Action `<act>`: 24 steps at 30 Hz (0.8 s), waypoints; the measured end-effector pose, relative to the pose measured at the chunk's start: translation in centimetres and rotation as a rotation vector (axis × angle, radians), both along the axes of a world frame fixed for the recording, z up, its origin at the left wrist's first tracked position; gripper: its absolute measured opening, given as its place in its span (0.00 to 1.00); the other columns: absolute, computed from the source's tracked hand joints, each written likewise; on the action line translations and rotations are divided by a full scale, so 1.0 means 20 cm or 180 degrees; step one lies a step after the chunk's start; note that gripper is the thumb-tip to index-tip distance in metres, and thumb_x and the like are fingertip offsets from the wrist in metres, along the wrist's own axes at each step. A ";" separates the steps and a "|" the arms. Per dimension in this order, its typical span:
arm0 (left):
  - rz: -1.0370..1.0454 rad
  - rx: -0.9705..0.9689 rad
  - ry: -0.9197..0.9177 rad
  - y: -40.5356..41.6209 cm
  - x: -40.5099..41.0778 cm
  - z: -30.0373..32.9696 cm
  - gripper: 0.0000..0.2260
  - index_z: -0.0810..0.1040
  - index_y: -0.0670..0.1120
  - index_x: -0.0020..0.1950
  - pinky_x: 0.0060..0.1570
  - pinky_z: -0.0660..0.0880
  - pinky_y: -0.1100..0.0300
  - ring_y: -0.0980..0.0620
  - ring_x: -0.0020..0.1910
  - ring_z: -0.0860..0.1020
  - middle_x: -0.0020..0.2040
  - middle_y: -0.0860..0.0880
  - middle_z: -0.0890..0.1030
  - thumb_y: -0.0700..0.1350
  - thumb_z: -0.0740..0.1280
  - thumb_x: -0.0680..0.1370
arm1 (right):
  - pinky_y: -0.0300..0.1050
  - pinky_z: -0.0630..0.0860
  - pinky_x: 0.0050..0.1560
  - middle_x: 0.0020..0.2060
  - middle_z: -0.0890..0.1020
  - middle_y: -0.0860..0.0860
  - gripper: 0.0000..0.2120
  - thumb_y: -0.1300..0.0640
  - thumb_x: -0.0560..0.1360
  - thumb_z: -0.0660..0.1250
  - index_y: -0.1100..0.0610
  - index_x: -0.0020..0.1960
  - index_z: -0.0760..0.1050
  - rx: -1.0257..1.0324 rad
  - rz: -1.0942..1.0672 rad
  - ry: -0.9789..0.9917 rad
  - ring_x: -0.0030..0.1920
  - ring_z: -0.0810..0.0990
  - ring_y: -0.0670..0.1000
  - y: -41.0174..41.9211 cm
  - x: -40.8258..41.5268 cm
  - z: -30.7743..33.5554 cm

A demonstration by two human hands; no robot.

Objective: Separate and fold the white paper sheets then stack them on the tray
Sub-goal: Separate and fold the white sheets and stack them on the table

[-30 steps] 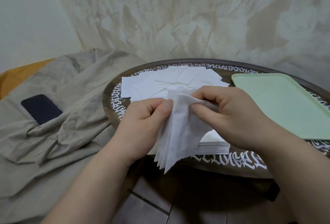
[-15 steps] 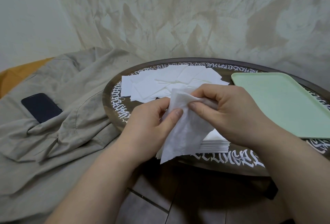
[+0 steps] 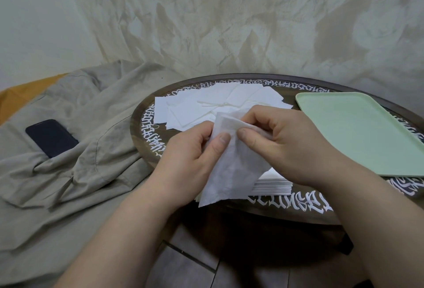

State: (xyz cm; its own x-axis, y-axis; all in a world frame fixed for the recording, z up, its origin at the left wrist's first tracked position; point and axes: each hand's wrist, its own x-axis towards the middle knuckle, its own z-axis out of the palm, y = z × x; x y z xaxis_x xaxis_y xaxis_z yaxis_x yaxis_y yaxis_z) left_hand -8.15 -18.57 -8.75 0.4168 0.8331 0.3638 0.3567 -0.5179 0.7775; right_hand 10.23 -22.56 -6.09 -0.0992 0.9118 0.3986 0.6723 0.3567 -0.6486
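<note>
A thin white paper sheet (image 3: 234, 168) hangs between both hands above the near edge of the round table (image 3: 286, 205). My left hand (image 3: 190, 159) pinches its upper left part with thumb and fingers. My right hand (image 3: 284, 140) pinches its top right corner. Under my right hand lies a neat stack of white sheets (image 3: 273, 184), partly hidden. Several loose white sheets (image 3: 206, 108) are spread at the table's back. The pale green tray (image 3: 358, 131) sits on the table's right with nothing on it.
A dark phone (image 3: 51, 137) lies on a crumpled beige cloth (image 3: 80, 173) to the left of the table. An orange surface (image 3: 20, 95) shows at the far left. Dark floor tiles (image 3: 206, 269) lie below the table edge.
The bunch of sheets fanned in my hands has come down to a single sheet; my left thumb has slid up toward the top corner near my right thumb.
</note>
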 end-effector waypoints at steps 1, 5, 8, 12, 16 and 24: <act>0.0009 0.0004 0.0018 0.00 0.00 0.00 0.18 0.80 0.49 0.46 0.42 0.74 0.51 0.51 0.40 0.79 0.40 0.52 0.82 0.61 0.59 0.75 | 0.36 0.68 0.36 0.32 0.78 0.45 0.06 0.55 0.77 0.67 0.52 0.40 0.77 -0.0002 -0.0002 0.0006 0.36 0.74 0.43 0.00 0.00 0.00; -0.0014 0.0025 0.0061 0.00 0.00 0.00 0.18 0.79 0.50 0.45 0.41 0.74 0.54 0.53 0.40 0.79 0.41 0.53 0.82 0.62 0.59 0.75 | 0.38 0.67 0.36 0.32 0.78 0.47 0.09 0.49 0.73 0.63 0.54 0.40 0.76 0.0090 -0.0030 -0.0102 0.35 0.73 0.46 0.02 0.00 0.00; -0.0022 -0.0021 0.0083 0.00 0.01 0.00 0.13 0.79 0.49 0.46 0.41 0.74 0.55 0.54 0.40 0.78 0.41 0.53 0.81 0.56 0.61 0.77 | 0.36 0.67 0.36 0.32 0.78 0.47 0.09 0.49 0.73 0.63 0.54 0.40 0.76 0.0131 -0.0045 -0.0090 0.36 0.73 0.45 0.02 -0.01 0.00; -0.0021 0.0000 0.0142 -0.01 0.01 0.00 0.12 0.79 0.49 0.46 0.40 0.74 0.58 0.55 0.40 0.78 0.41 0.54 0.81 0.55 0.60 0.77 | 0.38 0.67 0.36 0.33 0.78 0.47 0.07 0.54 0.77 0.66 0.53 0.40 0.76 0.0086 -0.0054 -0.0062 0.37 0.73 0.46 0.02 0.00 -0.01; 0.0065 0.0202 0.0293 0.00 0.01 -0.01 0.14 0.79 0.47 0.46 0.42 0.74 0.54 0.54 0.40 0.78 0.39 0.53 0.81 0.54 0.59 0.78 | 0.34 0.68 0.43 0.43 0.77 0.43 0.04 0.52 0.73 0.67 0.48 0.48 0.77 0.0339 -0.0204 -0.0122 0.44 0.74 0.42 0.02 -0.02 0.00; 0.0195 0.0676 0.0278 0.02 0.00 -0.02 0.13 0.79 0.48 0.44 0.38 0.71 0.60 0.57 0.38 0.76 0.36 0.56 0.78 0.54 0.59 0.78 | 0.26 0.62 0.49 0.45 0.73 0.42 0.05 0.51 0.69 0.69 0.43 0.42 0.74 0.0590 -0.0254 -0.0356 0.50 0.70 0.46 0.02 -0.03 0.01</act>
State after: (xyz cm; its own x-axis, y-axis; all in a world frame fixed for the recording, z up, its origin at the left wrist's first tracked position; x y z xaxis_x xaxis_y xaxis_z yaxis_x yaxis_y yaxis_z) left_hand -8.12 -18.25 -9.19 0.4054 0.7664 0.4983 0.4535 -0.6419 0.6183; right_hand 9.68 -22.13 -5.92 -0.0828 0.8308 0.5504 0.7672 0.4056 -0.4968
